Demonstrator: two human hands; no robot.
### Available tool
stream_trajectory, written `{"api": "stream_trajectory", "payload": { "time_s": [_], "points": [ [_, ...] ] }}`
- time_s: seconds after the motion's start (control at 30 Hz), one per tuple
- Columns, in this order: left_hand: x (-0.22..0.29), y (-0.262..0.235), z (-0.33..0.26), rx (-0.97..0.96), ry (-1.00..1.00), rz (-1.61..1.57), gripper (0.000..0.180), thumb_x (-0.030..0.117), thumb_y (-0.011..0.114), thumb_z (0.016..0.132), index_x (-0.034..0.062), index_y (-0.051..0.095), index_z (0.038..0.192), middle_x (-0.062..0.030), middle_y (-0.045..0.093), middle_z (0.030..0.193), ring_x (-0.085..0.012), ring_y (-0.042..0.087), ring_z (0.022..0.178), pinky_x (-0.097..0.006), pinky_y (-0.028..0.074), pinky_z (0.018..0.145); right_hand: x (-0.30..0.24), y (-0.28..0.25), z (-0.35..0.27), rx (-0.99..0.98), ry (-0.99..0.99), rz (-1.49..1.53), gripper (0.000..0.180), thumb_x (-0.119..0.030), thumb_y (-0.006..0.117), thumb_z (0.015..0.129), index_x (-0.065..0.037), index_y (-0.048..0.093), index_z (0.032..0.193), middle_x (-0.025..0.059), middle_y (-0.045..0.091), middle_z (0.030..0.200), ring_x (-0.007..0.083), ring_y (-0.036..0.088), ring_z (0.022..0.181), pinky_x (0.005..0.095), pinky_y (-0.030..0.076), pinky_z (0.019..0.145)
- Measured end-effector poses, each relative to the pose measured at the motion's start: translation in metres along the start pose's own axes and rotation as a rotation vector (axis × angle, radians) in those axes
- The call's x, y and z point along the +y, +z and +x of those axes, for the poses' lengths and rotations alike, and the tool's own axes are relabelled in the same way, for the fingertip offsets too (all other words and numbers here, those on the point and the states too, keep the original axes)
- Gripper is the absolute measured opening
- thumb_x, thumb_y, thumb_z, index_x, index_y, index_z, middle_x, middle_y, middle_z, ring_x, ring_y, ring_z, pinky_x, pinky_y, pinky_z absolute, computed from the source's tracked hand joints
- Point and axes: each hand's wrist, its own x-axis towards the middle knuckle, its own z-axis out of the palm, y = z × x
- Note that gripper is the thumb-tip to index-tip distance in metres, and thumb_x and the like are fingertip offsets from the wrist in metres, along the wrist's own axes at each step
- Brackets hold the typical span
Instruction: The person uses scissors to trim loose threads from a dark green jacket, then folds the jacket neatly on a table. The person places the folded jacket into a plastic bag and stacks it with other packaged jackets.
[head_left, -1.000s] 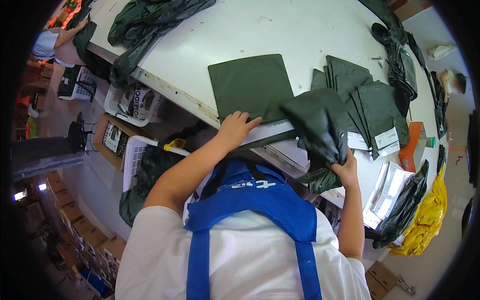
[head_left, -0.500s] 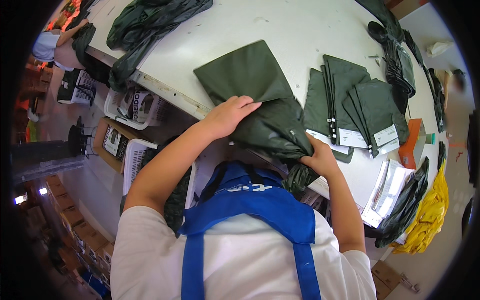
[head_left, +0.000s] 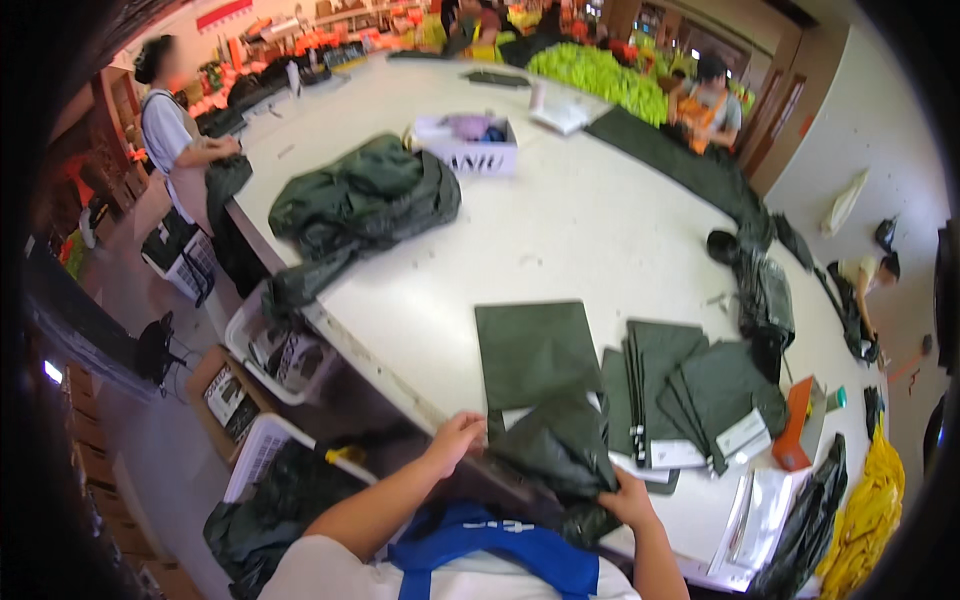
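Note:
A dark green garment of thin, shiny fabric [head_left: 548, 445] lies bunched at the table's near edge, its lower end hanging over. Its right side is gripped by my right hand [head_left: 628, 497], thumb on top. Just off its left side is my left hand [head_left: 460, 442], fingers loosely bent and apart, nothing visible in them. Beyond the garment, and partly under it, a flat dark green square piece [head_left: 537, 345] rests on the table, with a strip of white showing between the two. To the right lie several folded dark green pieces [head_left: 668, 385] with white labels.
On the white table [head_left: 400, 320] are a dark green fabric heap [head_left: 365, 190], a white box [head_left: 465, 150], an orange box [head_left: 795, 425] and clear plastic bags [head_left: 750, 520]. Baskets [head_left: 270, 345] stand below the left edge. A co-worker [head_left: 180, 140] stands at the far left; others are farther off.
My view has tilted up, showing more of the table and room. My left hand has come off the garment to its left side. The right hand keeps its hold.

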Motion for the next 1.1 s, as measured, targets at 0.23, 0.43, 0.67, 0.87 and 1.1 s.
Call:
{"api": "stream_trajectory", "payload": {
  "time_s": [0.23, 0.43, 0.67, 0.87, 1.1],
  "points": [
    [0.079, 0.040, -0.028, -0.581, -0.205, -0.112, 0.040, 0.011, 0.060, 0.086, 0.0062, 0.051, 0.124, -0.0097, 0.059, 0.116, -0.0206, 0.057, 0.106, -0.035, 0.047, 0.091, -0.064, -0.018, -0.017, -0.281, -0.533, -0.429, 0.080, -0.025, 0.073, 0.059, -0.012, 0.045, 0.132, 0.0172, 0.060, 0.094, 0.0360, 0.060, 0.084, 0.0402, 0.049, 0.075],
    [0.022, 0.021, -0.044, -0.818, 0.145, 0.192, 0.048, -0.015, 0.046, 0.063, 0.0009, 0.067, 0.103, -0.0133, 0.055, 0.127, -0.0238, 0.045, 0.125, -0.036, 0.027, 0.109, -0.009, -0.009, -0.037, -0.464, 0.053, -0.196, 0.096, -0.029, 0.077, 0.063, -0.003, 0.026, 0.141, 0.0172, 0.061, 0.112, 0.0301, 0.060, 0.100, 0.0314, 0.045, 0.087],
    [0.028, 0.017, -0.039, -0.877, 0.057, 0.148, 0.043, -0.014, 0.048, 0.061, -0.0009, 0.069, 0.096, -0.0151, 0.059, 0.122, -0.0261, 0.044, 0.126, -0.037, 0.026, 0.109, 0.006, -0.003, -0.030, -0.427, 0.023, -0.141, 0.055, -0.023, 0.075, 0.065, -0.003, 0.059, 0.114, 0.0090, 0.066, 0.084, 0.0137, 0.059, 0.077, 0.0264, 0.047, 0.074],
    [0.045, 0.043, 0.037, -0.607, 0.200, 0.101, 0.079, 0.024, 0.065, 0.082, 0.0101, 0.021, 0.146, -0.0138, 0.029, 0.147, -0.0241, 0.027, 0.136, -0.036, 0.022, 0.110, -0.034, -0.009, -0.055, -0.213, -0.038, 0.009, 0.037, -0.012, 0.065, 0.073, -0.001, 0.061, 0.107, 0.0063, 0.064, 0.084, 0.0139, 0.057, 0.073, 0.0301, 0.047, 0.068],
    [-0.004, 0.049, 0.055, 0.326, 0.521, 1.361, 0.063, 0.034, 0.068, 0.077, 0.0291, 0.043, 0.135, -0.0218, 0.007, 0.150, -0.0468, 0.012, 0.135, -0.052, 0.014, 0.110, -0.016, -0.017, -0.057, 0.002, 0.132, 0.129, 0.041, -0.006, 0.063, 0.067, 0.002, 0.060, 0.107, 0.0073, 0.064, 0.086, 0.0156, 0.057, 0.075, 0.0290, 0.048, 0.066]
  ]
}}
